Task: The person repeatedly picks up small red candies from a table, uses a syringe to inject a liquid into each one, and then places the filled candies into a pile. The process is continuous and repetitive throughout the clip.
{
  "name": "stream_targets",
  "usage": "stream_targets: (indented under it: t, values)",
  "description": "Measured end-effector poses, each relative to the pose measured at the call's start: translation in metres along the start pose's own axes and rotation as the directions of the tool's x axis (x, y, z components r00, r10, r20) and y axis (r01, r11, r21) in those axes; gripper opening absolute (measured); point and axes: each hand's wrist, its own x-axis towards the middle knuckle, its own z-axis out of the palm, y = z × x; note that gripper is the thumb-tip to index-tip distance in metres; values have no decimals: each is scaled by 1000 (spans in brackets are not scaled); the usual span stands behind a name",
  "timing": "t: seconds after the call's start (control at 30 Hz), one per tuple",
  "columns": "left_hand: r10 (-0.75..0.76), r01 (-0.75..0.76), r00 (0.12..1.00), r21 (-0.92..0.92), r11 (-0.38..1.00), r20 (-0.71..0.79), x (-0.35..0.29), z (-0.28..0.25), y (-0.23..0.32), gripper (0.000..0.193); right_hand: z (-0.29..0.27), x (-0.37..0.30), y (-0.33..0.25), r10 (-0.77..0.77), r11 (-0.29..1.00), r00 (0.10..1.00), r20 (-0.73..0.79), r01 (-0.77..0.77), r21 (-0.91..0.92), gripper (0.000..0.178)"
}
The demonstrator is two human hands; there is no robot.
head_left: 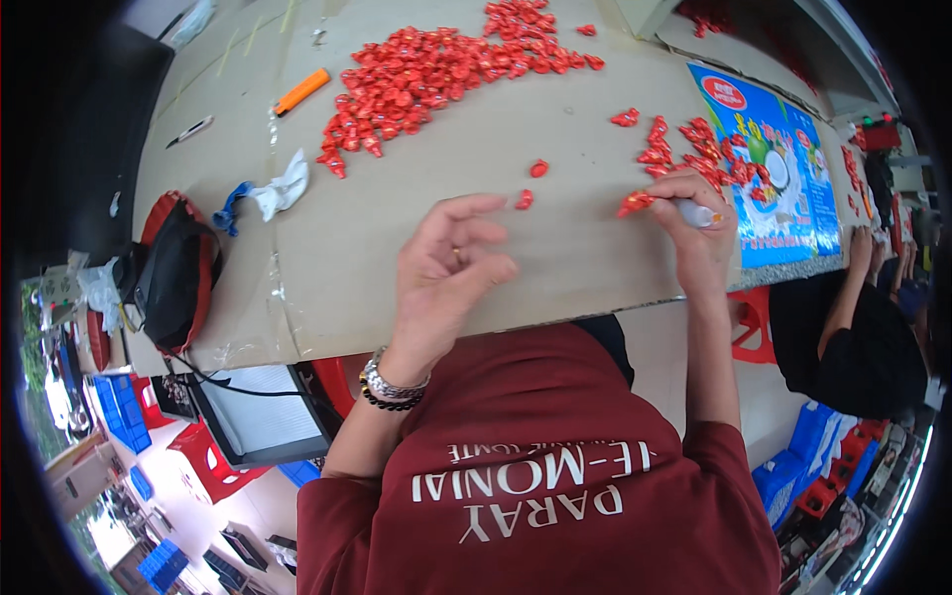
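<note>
My left hand (451, 273) hovers over the cardboard-covered table (367, 258), fingers loosely curled and apart from the thumb, with nothing visible in it. Just past its fingertips lie two small shiny red pieces, the nearer piece (525, 199) and the farther piece (538, 169). Between thumb and fingertips, my right hand (706, 233) pinches a red and gold piece (636, 203). A white tube with an orange tip (697, 214) is also tucked in that hand; its other end is hidden. Beyond the right hand lies a loose group of similar red pieces (702, 139).
A large heap of red pieces (407, 79) spreads across the far side. To the left are an orange-handled cutter (301, 92), a pen (189, 131), a crumpled tissue (283, 188) and a black-and-red bag (178, 273). A blue printed sheet (783, 169) lies right, near another person's arm (848, 288).
</note>
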Motion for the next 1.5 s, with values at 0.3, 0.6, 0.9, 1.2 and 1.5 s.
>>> stream_targets:
  t: [0.3, 0.6, 0.9, 1.2, 1.5]
  values:
    - [-194, 247, 959, -274, 930, 206, -1, 29, 4, 36, 38, -18, -21, -598, 796, 791, 127, 605, -26, 19]
    - [-77, 95, 989, -153, 984, 124, -12, 29, 2, 35, 53, -26, -16, -589, 808, 799, 119, 582, 91, 17]
    - [-27, 35, 995, -86, 996, 93, -14, 31, 0, 34, 56, -29, -12, -554, 832, 825, 114, 542, 117, 14]
    - [-40, 49, 996, -112, 992, 76, -13, 34, -1, 39, 59, -32, -11, -521, 851, 847, 102, 508, 132, 12]
    - [-75, 85, 995, -140, 987, 72, -10, 36, 0, 33, 59, -33, -8, -484, 870, 868, 106, 466, 161, 12]
